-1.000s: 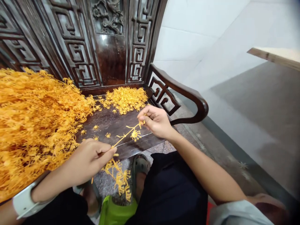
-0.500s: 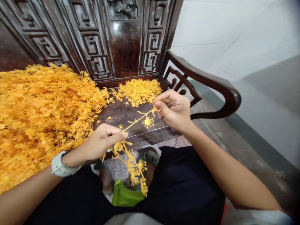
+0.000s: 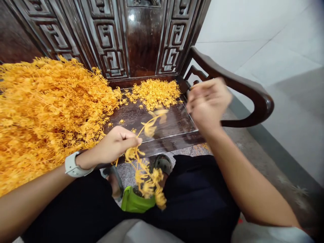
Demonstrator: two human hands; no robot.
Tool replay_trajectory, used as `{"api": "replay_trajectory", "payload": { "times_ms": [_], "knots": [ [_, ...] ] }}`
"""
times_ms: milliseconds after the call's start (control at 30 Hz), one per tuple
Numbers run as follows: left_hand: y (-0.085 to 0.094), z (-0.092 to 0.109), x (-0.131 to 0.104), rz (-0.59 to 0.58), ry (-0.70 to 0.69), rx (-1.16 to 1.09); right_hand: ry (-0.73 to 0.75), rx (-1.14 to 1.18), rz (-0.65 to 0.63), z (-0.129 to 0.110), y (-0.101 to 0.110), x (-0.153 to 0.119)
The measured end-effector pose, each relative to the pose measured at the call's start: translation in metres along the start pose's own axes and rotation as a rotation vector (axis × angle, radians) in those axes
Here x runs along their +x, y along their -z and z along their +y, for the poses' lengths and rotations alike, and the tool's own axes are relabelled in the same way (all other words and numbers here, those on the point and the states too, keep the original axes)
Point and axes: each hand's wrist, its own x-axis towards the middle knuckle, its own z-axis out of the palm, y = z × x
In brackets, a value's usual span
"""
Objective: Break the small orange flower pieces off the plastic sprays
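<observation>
My left hand (image 3: 117,143) is closed, thumb and fingers pinching an orange plastic flower stem (image 3: 148,123). One end of the stem points up and right over the bench seat, its tip blurred. From below the grip, branches with spidery flower heads (image 3: 146,182) hang over the bench's front edge, above my legs. My right hand (image 3: 209,103) is apart from the stem, near the bench's armrest. Its fingers are curled together but smeared by motion, and whatever they hold is hidden.
A big heap of orange plastic flower stems (image 3: 50,118) covers the left of the dark wooden bench (image 3: 162,126). Farther back lies a smaller pile of loose flower heads (image 3: 157,92). The curved armrest (image 3: 263,101) stands at right. A green plastic object (image 3: 136,202) sits between my legs.
My right hand has pulled away from the stem, up and to the right. The stem's upper end has sprung loose and blurs. My left hand keeps its grip; the view has shifted slightly.
</observation>
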Motion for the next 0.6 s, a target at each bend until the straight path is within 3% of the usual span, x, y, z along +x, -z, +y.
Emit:
{"api": "replay_trajectory", "payload": {
  "times_ms": [67,100,133,167,233,300,367,400,433,467,500,600],
  "knots": [
    [-0.002,-0.009,-0.01,0.01,0.006,0.005,0.026,0.045,0.233,0.016,0.029,0.015],
    [-0.002,-0.016,-0.014,0.035,0.011,0.008,-0.012,-0.004,0.242,0.023,0.042,0.018],
    [-0.002,-0.023,-0.018,0.064,0.016,0.015,-0.091,-0.077,0.173,0.029,0.051,0.017],
    [-0.002,-0.029,-0.02,0.094,0.021,0.031,-0.187,-0.155,0.012,0.033,0.057,0.012],
    [0.0,-0.041,-0.022,0.164,0.028,0.09,-0.384,-0.252,-0.631,0.035,0.055,-0.007],
    [0.004,-0.046,-0.022,0.217,0.051,0.157,-0.526,-0.261,-1.234,0.032,0.038,-0.032],
    [0.006,-0.045,-0.022,0.253,0.066,0.212,-0.619,-0.251,-1.648,0.027,0.017,-0.048],
    [0.007,-0.043,-0.022,0.252,0.066,0.229,-0.655,-0.242,-1.775,0.024,0.007,-0.051],
    [0.007,-0.042,-0.023,0.24,0.063,0.24,-0.678,-0.221,-1.804,0.021,0.0,-0.049],
    [0.006,-0.04,-0.023,0.229,0.059,0.238,-0.685,-0.188,-1.721,0.017,-0.005,-0.042],
    [0.004,-0.039,-0.024,0.208,0.057,0.225,-0.677,-0.143,-1.535,0.012,-0.007,-0.032],
    [-0.003,-0.04,-0.024,0.165,0.056,0.19,-0.612,0.021,-0.769,-0.001,-0.004,0.008]
  ]
}}
